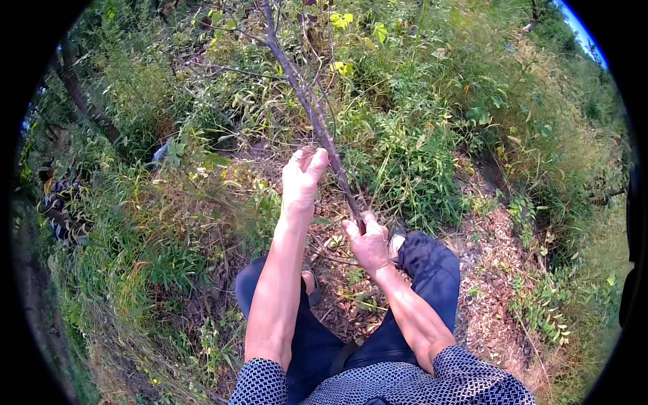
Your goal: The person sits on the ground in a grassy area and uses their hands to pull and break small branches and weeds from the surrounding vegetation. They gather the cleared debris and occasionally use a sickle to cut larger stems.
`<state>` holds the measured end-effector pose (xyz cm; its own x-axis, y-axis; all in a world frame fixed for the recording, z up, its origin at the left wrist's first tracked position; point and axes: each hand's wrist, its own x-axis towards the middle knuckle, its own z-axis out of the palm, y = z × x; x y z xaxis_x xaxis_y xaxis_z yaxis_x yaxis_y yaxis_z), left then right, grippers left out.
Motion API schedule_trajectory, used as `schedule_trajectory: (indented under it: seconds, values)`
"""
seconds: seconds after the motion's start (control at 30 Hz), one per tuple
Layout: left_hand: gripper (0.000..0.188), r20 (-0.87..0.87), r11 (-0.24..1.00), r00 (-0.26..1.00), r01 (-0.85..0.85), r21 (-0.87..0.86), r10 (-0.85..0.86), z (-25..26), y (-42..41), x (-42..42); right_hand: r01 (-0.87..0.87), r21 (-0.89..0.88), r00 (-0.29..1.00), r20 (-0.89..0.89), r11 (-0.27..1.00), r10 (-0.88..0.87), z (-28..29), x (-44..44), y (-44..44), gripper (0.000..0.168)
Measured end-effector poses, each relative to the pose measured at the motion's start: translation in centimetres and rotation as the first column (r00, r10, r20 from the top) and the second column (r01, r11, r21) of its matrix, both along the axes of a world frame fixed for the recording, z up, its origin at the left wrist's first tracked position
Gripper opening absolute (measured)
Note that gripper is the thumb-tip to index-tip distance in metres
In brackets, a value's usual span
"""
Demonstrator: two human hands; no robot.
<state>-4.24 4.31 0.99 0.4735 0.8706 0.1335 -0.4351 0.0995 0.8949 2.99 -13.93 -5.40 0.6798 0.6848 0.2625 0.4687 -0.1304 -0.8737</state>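
Observation:
A long, thin tree branch with side twigs slants from the top of the view down between my knees. My right hand is closed around its lower end. My left hand is raised against the branch's left side, higher up, with its fingers curled at a thin twig; the fingertips are partly hidden, so its hold is unclear. Below the hands, dry wood chips and leaves cover the ground between my legs.
Dense grass and weeds surround me. A dark tree trunk leans at the upper left, near a blue item in the grass. Another person, partly hidden by plants, is at the far left. Wood chips lie at the right.

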Motion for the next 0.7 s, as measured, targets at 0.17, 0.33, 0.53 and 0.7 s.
schedule_trajectory:
  seconds: [0.17, 0.33, 0.53, 0.7]
  values:
    - [0.034, -0.002, 0.968, 1.000, 0.011, -0.249, -0.012, -1.7, 3.3, -0.2, -0.034, -0.144, 0.996, 0.081, 0.989, 0.046, -4.5, 0.3, 1.3, 0.036]
    - [0.037, 0.050, 0.909, 0.992, -0.083, -0.408, 0.112, -6.8, 3.9, -2.0, -0.167, -0.087, 0.959, 0.216, 0.982, 0.182, -7.3, 0.7, 0.5, 0.036]
    - [0.032, -0.227, 0.812, 0.962, -0.251, -0.527, 0.150, -13.7, 6.5, -2.5, -0.201, -0.374, 0.904, 0.285, 0.905, 0.319, -13.5, 3.0, 2.1, 0.031]
    - [0.039, -0.533, 0.667, 0.846, -0.401, -0.628, 0.007, -18.4, 7.1, -2.2, -0.162, -0.731, 0.833, 0.259, 0.663, 0.489, -15.0, 6.6, 2.8, 0.057]
